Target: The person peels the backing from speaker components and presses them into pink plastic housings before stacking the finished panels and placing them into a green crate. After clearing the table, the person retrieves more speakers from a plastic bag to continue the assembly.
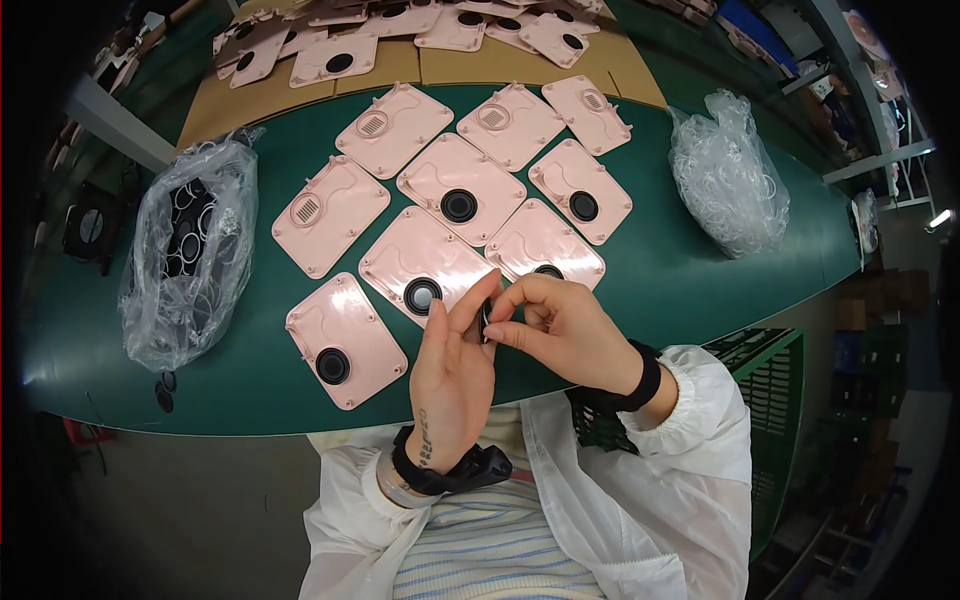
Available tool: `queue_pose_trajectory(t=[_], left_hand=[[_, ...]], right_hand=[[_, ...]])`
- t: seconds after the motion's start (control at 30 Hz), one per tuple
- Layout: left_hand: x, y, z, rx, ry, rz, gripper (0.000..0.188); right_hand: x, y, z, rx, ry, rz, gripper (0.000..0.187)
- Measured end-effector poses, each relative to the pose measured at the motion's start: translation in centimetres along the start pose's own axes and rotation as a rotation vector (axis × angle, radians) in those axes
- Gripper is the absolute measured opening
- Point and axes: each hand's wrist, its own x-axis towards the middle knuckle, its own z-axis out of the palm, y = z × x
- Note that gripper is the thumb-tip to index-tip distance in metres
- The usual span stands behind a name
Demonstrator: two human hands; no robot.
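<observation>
In front of my chest, near the table's front edge, both hands meet at a small dark round piece, seen nearly edge-on. My right hand pinches it between thumb and fingers. My left hand, palm turned up, has its fingers against the piece's other side, thumb apart. Just beyond lies a pink plastic panel with a black ring part around a pale centre. Another pink panel is partly covered by my right hand. To the left, one more pink panel carries a black round part.
Farther panels show bare slotted grilles. A clear bag of black pieces and pale rings lies left, with loose black discs below. Another bag holds pale rings. Panels pile on cardboard. A green crate stands right.
</observation>
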Motion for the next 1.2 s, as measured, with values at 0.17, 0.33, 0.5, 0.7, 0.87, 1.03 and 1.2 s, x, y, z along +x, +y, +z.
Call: queue_pose_trajectory(t=[0.17,0.33,0.5,0.7,0.87,1.03,1.2], left_hand=[[0.1,-0.4,-0.8,0.134,0.066,0.015,0.045],[0.3,0.5,-1.2,0.028,0.147,-0.023,0.031],[0.1,0.7,-1.3,0.082,0.109,-0.159,0.021],[0.1,0.4,-1.9,0.170,0.118,-0.104,0.016],[-0.1,0.2,-1.7,0.501,0.106,0.049,0.013],[-0.1,-0.2,-1.6,0.619,0.062,0.136,0.012],[0.0,-0.4,-1.8,0.727,0.047,0.242,0.010]], right_hand=[[-0.1,-0.4,-0.4,0.077,-0.009,0.058,0.010],[0.1,-1.1,-2.0,0.403,0.032,0.173,0.010],[0.2,-0.6,-2.9,0.539,0.010,0.254,0.012],[-0.3,-1.1,-1.9,0.120,0.163,0.043,0.012],[-0.7,-0.9,-0.6,-0.251,0.262,-0.338,0.013],[-1.0,-1.3,-1.0,-0.247,0.193,-0.263,0.012],[-1.1,-1.3,-1.2,-0.237,0.180,-0.259,0.012]])
